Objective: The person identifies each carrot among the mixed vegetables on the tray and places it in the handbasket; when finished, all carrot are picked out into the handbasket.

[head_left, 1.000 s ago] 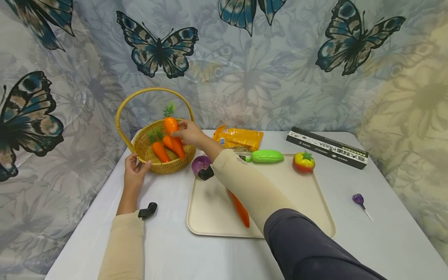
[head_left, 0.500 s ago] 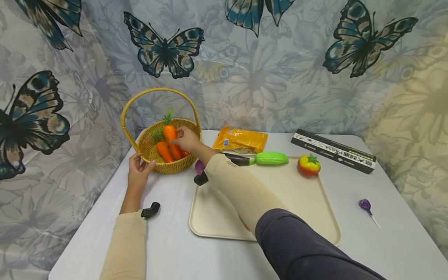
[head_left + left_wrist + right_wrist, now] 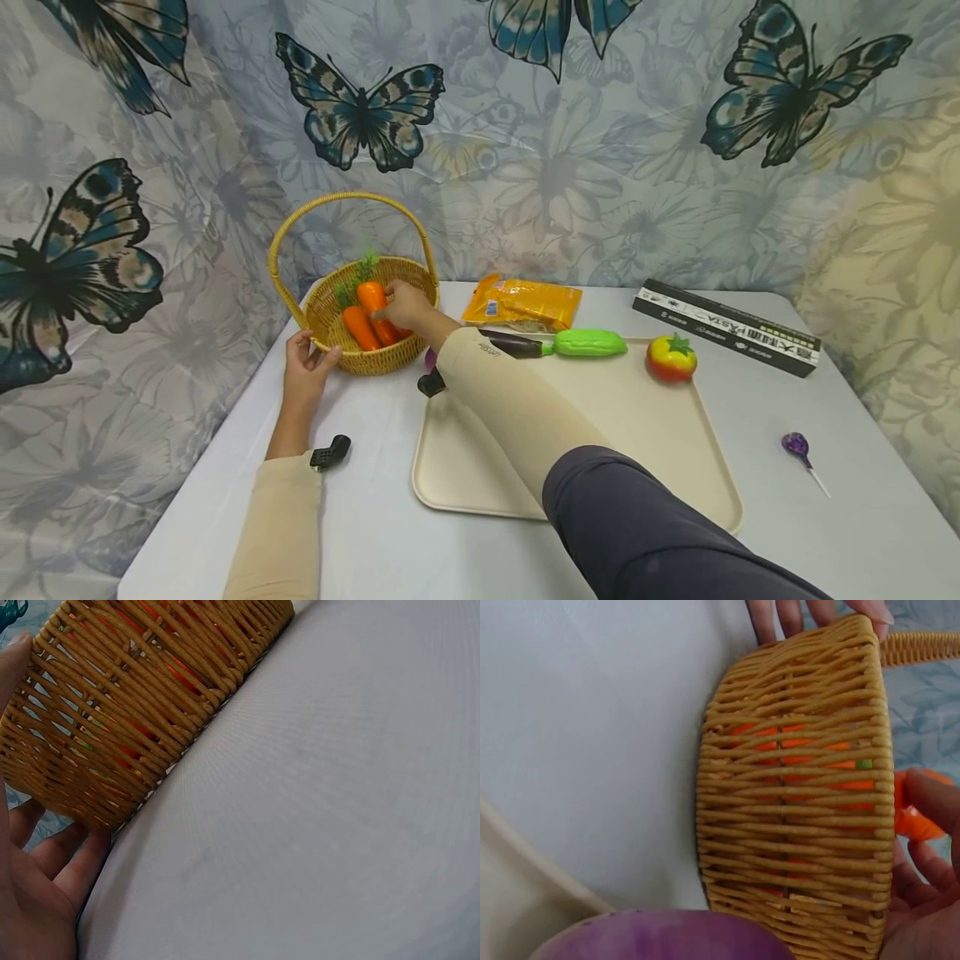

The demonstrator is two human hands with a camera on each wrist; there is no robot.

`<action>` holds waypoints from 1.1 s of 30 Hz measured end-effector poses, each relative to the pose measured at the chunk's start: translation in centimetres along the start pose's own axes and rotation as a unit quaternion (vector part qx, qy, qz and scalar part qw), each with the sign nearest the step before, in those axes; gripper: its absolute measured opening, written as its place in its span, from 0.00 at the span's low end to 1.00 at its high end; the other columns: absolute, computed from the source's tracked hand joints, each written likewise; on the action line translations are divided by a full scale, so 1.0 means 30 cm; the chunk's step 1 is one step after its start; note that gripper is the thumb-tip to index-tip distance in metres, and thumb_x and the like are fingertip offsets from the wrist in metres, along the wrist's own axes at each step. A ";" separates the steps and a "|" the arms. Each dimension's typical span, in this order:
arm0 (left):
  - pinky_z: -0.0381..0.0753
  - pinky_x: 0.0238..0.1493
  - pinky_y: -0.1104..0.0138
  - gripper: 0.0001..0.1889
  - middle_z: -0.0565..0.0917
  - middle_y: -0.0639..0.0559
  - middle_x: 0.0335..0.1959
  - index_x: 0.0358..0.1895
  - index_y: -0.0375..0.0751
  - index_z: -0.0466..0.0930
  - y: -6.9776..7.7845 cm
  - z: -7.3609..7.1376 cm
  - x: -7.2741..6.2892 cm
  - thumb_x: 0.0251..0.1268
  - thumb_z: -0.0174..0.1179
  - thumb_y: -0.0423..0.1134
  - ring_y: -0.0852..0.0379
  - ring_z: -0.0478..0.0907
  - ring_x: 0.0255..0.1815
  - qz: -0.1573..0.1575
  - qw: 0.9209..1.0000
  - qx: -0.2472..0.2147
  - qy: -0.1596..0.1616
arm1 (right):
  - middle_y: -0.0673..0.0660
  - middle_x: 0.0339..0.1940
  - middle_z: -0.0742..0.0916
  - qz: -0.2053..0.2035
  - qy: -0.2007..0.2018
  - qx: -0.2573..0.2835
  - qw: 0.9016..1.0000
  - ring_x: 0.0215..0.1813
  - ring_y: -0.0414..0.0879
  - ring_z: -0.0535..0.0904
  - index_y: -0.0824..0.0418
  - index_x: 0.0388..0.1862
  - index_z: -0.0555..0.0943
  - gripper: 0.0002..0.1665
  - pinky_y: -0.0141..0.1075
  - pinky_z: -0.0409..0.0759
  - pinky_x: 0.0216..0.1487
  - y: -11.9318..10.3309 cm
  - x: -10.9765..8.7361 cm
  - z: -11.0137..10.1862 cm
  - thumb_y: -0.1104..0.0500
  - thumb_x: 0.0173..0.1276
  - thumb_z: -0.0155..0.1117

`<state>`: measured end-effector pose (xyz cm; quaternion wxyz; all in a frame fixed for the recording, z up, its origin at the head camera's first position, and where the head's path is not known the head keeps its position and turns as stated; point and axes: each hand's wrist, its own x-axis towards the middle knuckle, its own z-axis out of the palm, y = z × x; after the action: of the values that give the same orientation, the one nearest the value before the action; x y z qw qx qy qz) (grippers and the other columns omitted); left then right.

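Note:
A woven basket [image 3: 378, 362] with a tall arched handle stands at the table's left rear, with several toy carrots [image 3: 360, 327] inside. My left hand [image 3: 303, 375] grips its near-left rim, thumb on the edge and fingers against the outer weave, as the left wrist view [image 3: 45, 892] shows. Reaching over the right side, my right hand [image 3: 411, 304] pinches the uppermost carrot [image 3: 371, 296], which leans among the others, leafy top upward. Seen from the right wrist, the basket wall [image 3: 802, 802] hides most of the carrots.
My right sleeve crosses a beige tray [image 3: 457, 487]. Along its far edge lie an eggplant [image 3: 517, 344], a green gourd-like vegetable [image 3: 590, 342] and a red-yellow tomato [image 3: 671, 360]. Beyond are an orange packet [image 3: 525, 302] and black box [image 3: 727, 327]; a lollipop [image 3: 797, 447] lies right. A purple onion-like vegetable [image 3: 667, 937] sits beside the basket.
My right hand has lowered the carrot deeper into the basket, among the others. My right forearm now covers the carrot seen on the tray earlier. The left hand keeps its hold on the rim.

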<state>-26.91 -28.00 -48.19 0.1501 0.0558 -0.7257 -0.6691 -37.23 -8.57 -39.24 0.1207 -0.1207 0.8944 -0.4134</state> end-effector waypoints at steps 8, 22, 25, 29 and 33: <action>0.59 0.70 0.52 0.37 0.45 0.43 0.78 0.69 0.34 0.50 0.074 0.023 -0.046 0.66 0.64 0.36 0.42 0.52 0.74 -0.010 1.000 0.002 -0.019 | 0.53 0.55 0.82 0.009 0.020 -0.035 0.999 0.46 0.44 0.76 0.57 0.62 0.75 0.31 0.33 0.78 0.41 0.003 -0.014 -0.005 0.51 0.61 0.73; 0.60 0.69 0.50 0.36 0.45 0.42 0.79 0.69 0.35 0.50 0.093 0.027 -0.053 0.66 0.63 0.37 0.41 0.52 0.74 -0.006 0.999 0.019 -0.027 | 0.54 0.39 0.80 -0.056 -0.001 0.162 0.985 0.46 0.58 0.81 0.63 0.63 0.74 0.27 0.45 0.84 0.43 0.056 -0.094 -0.072 0.61 0.66 0.69; 0.60 0.69 0.49 0.37 0.45 0.42 0.78 0.69 0.34 0.50 0.088 0.021 -0.046 0.66 0.64 0.37 0.40 0.52 0.74 0.001 1.000 0.013 -0.028 | 0.56 0.41 0.80 -0.073 -0.006 0.183 0.980 0.47 0.59 0.81 0.61 0.61 0.75 0.25 0.46 0.84 0.44 0.068 -0.127 -0.107 0.60 0.66 0.69; 0.60 0.70 0.51 0.37 0.45 0.45 0.79 0.69 0.37 0.50 0.053 0.008 -0.026 0.65 0.65 0.40 0.43 0.53 0.75 -0.001 1.000 0.012 -0.019 | 0.58 0.43 0.79 -0.089 -0.014 0.196 0.976 0.48 0.60 0.81 0.61 0.60 0.74 0.24 0.47 0.84 0.44 0.088 -0.177 -0.161 0.60 0.67 0.68; 0.62 0.69 0.55 0.36 0.46 0.49 0.79 0.69 0.41 0.51 0.012 -0.004 -0.006 0.66 0.64 0.42 0.46 0.54 0.74 0.002 1.000 0.020 -0.009 | 0.59 0.43 0.79 -0.102 -0.009 0.191 0.976 0.47 0.60 0.81 0.62 0.60 0.74 0.24 0.44 0.85 0.42 0.112 -0.239 -0.213 0.61 0.67 0.67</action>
<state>-26.66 -28.03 -47.86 0.1441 0.0514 -0.7401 -0.6548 -32.89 0.35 -37.00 0.1072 -0.1897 0.7809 -0.5854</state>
